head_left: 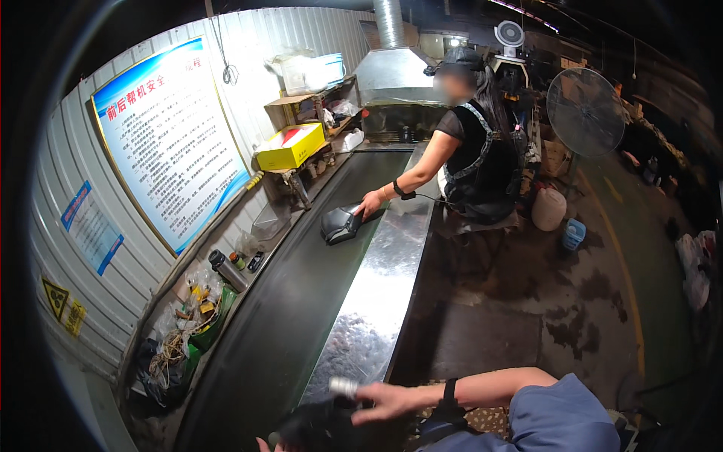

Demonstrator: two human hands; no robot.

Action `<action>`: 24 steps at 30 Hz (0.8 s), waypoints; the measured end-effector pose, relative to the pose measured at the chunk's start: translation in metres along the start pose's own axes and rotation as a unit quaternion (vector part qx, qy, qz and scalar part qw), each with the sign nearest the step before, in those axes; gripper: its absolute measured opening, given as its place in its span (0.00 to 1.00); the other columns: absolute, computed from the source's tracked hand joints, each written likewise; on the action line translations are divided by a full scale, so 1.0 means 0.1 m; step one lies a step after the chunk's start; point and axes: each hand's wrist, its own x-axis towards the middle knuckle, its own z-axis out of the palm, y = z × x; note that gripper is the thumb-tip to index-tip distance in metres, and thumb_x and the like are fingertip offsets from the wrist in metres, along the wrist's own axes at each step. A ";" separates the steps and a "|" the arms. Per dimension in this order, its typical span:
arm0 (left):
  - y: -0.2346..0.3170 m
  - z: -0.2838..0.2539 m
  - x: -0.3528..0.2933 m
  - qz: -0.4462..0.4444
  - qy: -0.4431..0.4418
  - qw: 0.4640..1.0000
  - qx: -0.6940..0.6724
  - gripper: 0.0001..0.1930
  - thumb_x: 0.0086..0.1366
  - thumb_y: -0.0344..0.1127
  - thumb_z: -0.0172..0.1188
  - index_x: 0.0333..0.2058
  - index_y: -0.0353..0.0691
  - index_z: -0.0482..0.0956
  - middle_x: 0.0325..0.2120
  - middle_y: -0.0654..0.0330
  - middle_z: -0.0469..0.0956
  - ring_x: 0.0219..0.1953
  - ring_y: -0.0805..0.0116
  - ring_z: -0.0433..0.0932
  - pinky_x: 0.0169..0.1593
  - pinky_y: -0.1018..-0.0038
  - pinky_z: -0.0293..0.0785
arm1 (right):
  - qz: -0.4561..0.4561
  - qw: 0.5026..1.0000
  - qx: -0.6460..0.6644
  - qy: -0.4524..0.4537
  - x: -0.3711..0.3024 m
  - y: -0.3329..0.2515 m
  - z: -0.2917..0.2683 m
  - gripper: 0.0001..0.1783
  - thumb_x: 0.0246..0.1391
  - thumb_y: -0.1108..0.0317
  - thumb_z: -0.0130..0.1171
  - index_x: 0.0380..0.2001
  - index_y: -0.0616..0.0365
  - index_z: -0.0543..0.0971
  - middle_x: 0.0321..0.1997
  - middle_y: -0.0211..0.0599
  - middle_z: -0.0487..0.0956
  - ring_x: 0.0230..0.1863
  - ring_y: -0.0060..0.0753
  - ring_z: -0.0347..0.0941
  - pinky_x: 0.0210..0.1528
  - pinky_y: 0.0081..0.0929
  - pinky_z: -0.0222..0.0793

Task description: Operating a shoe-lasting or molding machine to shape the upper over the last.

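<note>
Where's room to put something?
The shiny metal strip looks bare between the co-worker's forearm and the wearer's right hand, as does the dark green belt this side of the black rounded item. Left of the belt it's crowded: grey metal flask, black plastic bag.

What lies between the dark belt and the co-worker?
A shiny metal strip, with the co-worker's arm stretched out above it, as the head view shows.

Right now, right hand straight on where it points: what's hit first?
The blurred white object at the right hand, unless that's held; then probably the black item. Depth is unclear.
</note>
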 end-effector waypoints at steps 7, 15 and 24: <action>0.31 -0.95 0.80 0.108 0.183 0.907 0.363 0.26 0.68 0.50 0.60 0.46 0.26 0.80 0.45 0.47 0.82 0.48 0.53 0.80 0.54 0.59 0.75 | -0.274 0.920 -0.256 -0.112 -0.34 0.10 0.68 0.33 0.60 0.58 0.60 0.65 0.60 0.67 0.58 0.51 0.73 0.48 0.50 0.71 0.60 0.54 0.62; 0.26 -1.02 0.99 0.298 0.393 0.548 0.675 0.19 0.66 0.43 0.63 0.39 0.28 0.84 0.35 0.49 0.85 0.37 0.56 0.82 0.46 0.61 0.77 | -0.076 0.997 -0.007 -0.007 0.06 0.20 0.97 0.57 0.51 0.55 0.71 0.74 0.59 0.47 0.77 0.55 0.47 0.77 0.58 0.42 0.76 0.55 0.39; -0.07 0.56 0.17 0.170 0.377 0.691 0.593 0.25 0.63 0.49 0.66 0.40 0.26 0.83 0.38 0.48 0.84 0.43 0.55 0.82 0.51 0.60 0.76 | -0.061 0.968 0.011 -0.243 -0.13 0.38 0.41 0.58 0.48 0.67 0.67 0.76 0.50 0.43 0.81 0.44 0.43 0.81 0.48 0.34 0.73 0.68 0.32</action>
